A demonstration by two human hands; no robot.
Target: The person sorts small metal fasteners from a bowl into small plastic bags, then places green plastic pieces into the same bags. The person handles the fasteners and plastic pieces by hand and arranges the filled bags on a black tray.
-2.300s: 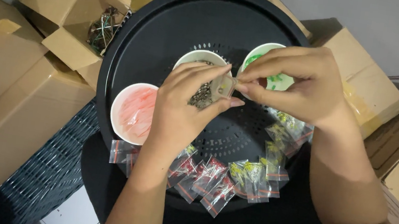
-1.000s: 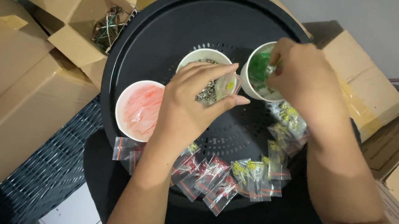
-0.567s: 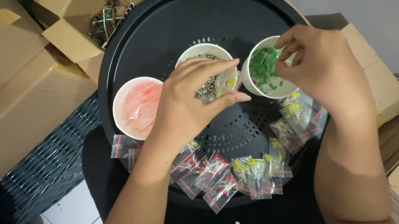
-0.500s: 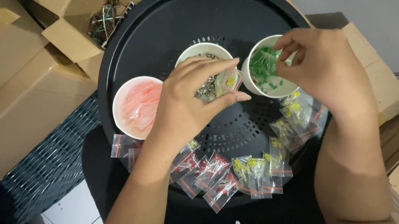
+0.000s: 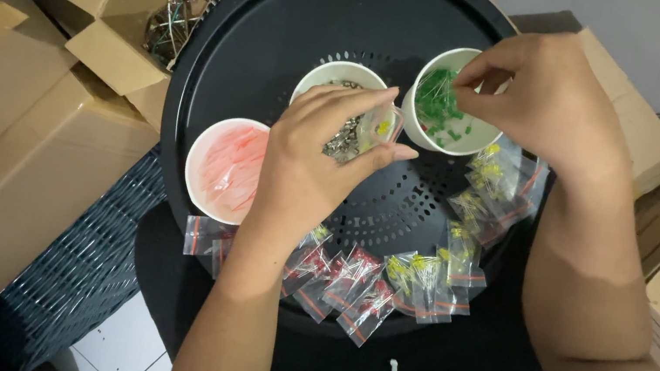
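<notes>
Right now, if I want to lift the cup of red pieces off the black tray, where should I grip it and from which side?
Grip the red cup by its rim on the outer side, coming from above and the left. It stands upright and open-topped, so the rim is exposed there. The left hand crowds its right side, and small bags lie along its near edge on the black tray.

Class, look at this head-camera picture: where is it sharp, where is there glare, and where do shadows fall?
Head view: even, soft light; both hands sharp; faint sheen on the black tray rim and the small bags; soft shadow under the left hand; lower corners slightly blurred.
</notes>
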